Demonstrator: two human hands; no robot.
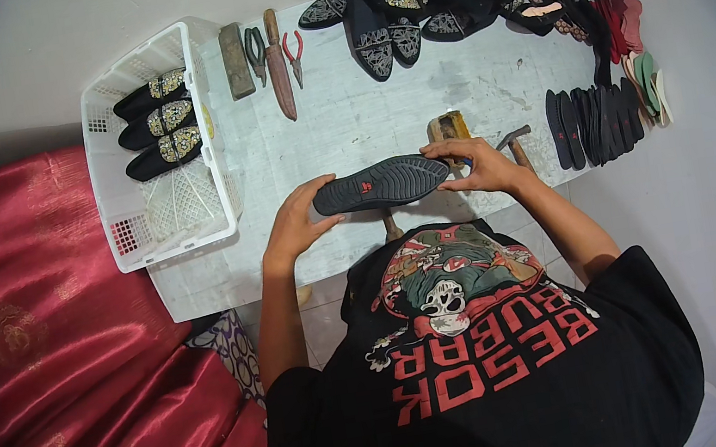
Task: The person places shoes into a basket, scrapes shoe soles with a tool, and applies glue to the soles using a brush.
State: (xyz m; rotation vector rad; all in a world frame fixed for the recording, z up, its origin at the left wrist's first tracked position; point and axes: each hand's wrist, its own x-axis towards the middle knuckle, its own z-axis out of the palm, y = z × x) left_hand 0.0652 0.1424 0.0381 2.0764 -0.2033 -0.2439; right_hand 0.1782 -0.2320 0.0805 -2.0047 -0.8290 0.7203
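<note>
In front of my chest I hold a black shoe sole (380, 184) level between both hands, its ridged underside with a small red mark facing up. My left hand (299, 219) grips one end, thumb at the near edge and fingers at the far edge. At the other end, the thumb and fingers of my right hand (482, 166) pinch the sole. Whether a shoe upper is attached beneath it is hidden. Just beyond my right hand stands a yellow-brown container (448, 127). A hammer (517, 142) lies beside that hand, partly covered by it.
At left stands a white plastic basket (225, 179) with decorated black shoes (164, 151). A whetstone-like block (236, 60), pliers (294, 58) and a sheathed knife (280, 77) lie behind. Black shoe uppers (371, 39) pile at the back; several soles (595, 125) line the right.
</note>
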